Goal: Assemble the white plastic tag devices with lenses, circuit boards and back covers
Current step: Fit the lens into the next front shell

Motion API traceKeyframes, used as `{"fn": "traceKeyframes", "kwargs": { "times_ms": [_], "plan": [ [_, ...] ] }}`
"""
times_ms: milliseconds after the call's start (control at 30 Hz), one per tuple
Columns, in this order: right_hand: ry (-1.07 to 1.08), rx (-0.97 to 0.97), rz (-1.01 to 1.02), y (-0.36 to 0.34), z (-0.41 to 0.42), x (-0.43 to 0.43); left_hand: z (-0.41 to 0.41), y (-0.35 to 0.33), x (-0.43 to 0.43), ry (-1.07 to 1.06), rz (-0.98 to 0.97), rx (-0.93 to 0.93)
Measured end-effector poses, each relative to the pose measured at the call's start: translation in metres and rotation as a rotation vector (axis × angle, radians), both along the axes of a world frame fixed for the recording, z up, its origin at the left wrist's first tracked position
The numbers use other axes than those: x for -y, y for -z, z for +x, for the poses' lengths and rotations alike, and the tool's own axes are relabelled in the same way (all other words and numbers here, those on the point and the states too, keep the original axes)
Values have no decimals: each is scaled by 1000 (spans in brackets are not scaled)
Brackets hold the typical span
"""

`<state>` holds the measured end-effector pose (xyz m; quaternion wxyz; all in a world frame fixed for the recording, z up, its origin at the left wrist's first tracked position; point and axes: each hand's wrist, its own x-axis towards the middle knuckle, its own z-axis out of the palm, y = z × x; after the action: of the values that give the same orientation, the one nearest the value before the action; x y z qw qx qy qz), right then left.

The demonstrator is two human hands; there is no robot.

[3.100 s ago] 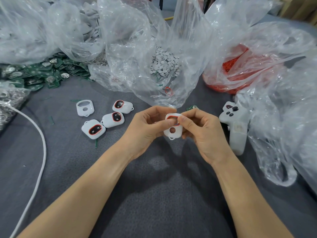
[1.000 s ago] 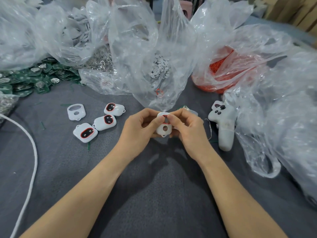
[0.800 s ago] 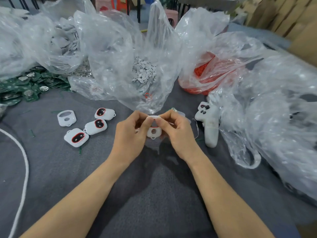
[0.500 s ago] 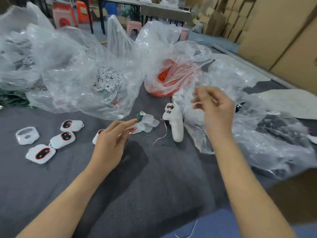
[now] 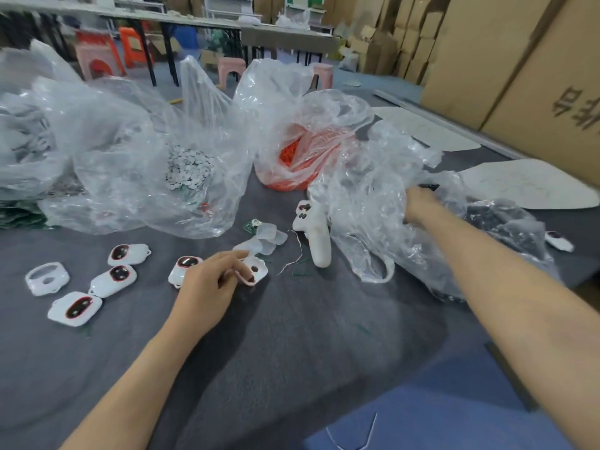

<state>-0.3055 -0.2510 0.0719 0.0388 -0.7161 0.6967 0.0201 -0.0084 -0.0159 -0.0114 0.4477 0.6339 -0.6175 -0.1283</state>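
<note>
Reaching: R hand (image 5: pixel 418 203) in clear bag (image 5: pixel 367 190), right side of tabletop (image 5: pixel 292 336); fingers hidden by plastic, grip can't tell.
L hand (image 5: pixel 211 284): mid tabletop, fingers curled on tag shell (image 5: pixel 258 270), gripping it.
Done tags (image 5: pixel 113 277): four w/ dark lenses, btw L hand and left edge.
Circuit board (image 5: pixel 251 226): just beyond shell, beside clear lenses (image 5: pixel 271 237).
Controller (image 5: pixel 313 235): btw lenses and bag.

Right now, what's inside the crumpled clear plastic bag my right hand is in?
Dark small parts show through the crumpled clear plastic bag; fingers of the right hand are hidden.
</note>
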Motion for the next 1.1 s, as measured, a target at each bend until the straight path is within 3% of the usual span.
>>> {"fn": "traceKeyframes", "kwargs": {
  "times_ms": [133, 267, 467, 567, 633, 733, 800, 900, 1100],
  "plan": [
    [34, 40, -43, -2, -2, 1, -4, -2, -2, -1, 34, -129],
    [88, 249, -272, 0, -7, 1, -3, -2, -1, 43, 20, -192],
    [197, 932, -503, -31, -9, -29, 3, 0, -1, 96, 58, -80],
    [103, 1245, -598, -41, 13, -81, 3, -1, -2, 92, 108, -26],
    [-61, 1394, -471, -34, 52, -118, 4, -3, -3, 80, 142, -88],
    [-243, 1599, 12, -4, 118, -156, 5, -6, -7, 86, 127, -277],
    [-277, 1624, 200, 18, 151, -167, 6, -8, -9, 54, 67, -355],
    [-294, 1606, 295, 42, 174, -174, 8, -11, -12, -2, -6, -432],
    [-286, 1641, 301, 62, 173, -172, 9, -11, -7, -45, 6, -429]
  ]
}}
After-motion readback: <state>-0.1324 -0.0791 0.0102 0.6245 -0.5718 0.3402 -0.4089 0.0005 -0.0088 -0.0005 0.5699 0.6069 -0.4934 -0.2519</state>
